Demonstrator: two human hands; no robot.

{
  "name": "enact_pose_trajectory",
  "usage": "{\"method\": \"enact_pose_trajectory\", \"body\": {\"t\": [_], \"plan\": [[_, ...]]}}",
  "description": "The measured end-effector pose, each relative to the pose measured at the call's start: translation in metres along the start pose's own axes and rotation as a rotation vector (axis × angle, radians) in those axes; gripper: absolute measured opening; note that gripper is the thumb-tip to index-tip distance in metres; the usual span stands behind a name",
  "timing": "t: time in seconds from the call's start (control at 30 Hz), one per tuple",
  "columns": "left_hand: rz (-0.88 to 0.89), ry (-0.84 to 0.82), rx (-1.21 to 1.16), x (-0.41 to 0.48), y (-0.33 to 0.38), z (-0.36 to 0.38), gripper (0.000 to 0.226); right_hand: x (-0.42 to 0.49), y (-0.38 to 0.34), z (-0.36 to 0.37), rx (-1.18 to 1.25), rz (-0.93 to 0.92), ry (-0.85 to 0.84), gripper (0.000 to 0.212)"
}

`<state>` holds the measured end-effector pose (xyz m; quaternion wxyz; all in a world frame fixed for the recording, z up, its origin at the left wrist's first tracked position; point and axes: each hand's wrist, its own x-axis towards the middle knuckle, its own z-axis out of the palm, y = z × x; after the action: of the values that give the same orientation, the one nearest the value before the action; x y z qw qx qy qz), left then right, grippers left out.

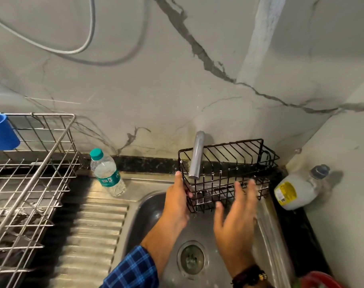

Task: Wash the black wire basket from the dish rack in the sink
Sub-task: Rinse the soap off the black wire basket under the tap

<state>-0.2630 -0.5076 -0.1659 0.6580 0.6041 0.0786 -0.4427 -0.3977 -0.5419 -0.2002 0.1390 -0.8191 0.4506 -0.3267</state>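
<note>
Black wire basket: centre-right of the frame, held in the air over the sink, with its open top tipped toward the wall. It is clear of the dish rack.
Tap: the spout comes down at the basket's left part, with its outlet level with the upper wires. No stream can be made out. Pale droplets or suds show on several wires.
Left hand: grasps the basket's left end, thumb up along the corner wire and fingers curled round the end panel. It appears to carry the whole weight.
Right hand: released, fingers spread and straight, just in front of the basket's front face. It is blurred, so contact with the wires cannot be confirmed.
Sink drain: below the hands, lower centre.
Dish rack: steel wire, left side of the frame, with a blue cup at its upper-left corner.
Water bottle: teal cap, between the rack and the sink.
White jug: on the dark bench, right of the basket.
Progress: fetching is done and the basket is in wash position. Judged mid-wash, at the rubbing or rinsing stage.
Remaining: finish the rinse, drain the basket and put it back.
</note>
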Motion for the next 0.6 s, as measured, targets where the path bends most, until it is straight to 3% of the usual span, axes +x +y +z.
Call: {"method": "enact_pose_trajectory", "body": {"t": [0.1, 0.27, 0.4, 0.47, 0.6], "plan": [[-0.062, -0.011, -0.011, 0.004, 0.004, -0.001, 0.053, -0.009, -0.011, 0.020, -0.185, -0.204, -0.173, 0.070], [-0.035, 0.009, 0.032, 0.030, 0.027, -0.022, 0.064, -0.037, -0.002, 0.047, -0.339, -0.678, -0.298, 0.066], [0.099, 0.065, 0.136, 0.041, 0.039, -0.043, 0.076, -0.033, -0.005, 0.045, -0.170, -0.518, -0.156, 0.051], [0.138, 0.029, 0.152, 0.040, 0.037, -0.046, 0.065, -0.026, -0.011, 0.046, -0.174, -0.469, -0.101, 0.048], [0.171, 0.011, 0.083, 0.038, 0.025, -0.049, 0.051, -0.019, -0.013, 0.045, -0.189, -0.535, -0.241, 0.057]]}}
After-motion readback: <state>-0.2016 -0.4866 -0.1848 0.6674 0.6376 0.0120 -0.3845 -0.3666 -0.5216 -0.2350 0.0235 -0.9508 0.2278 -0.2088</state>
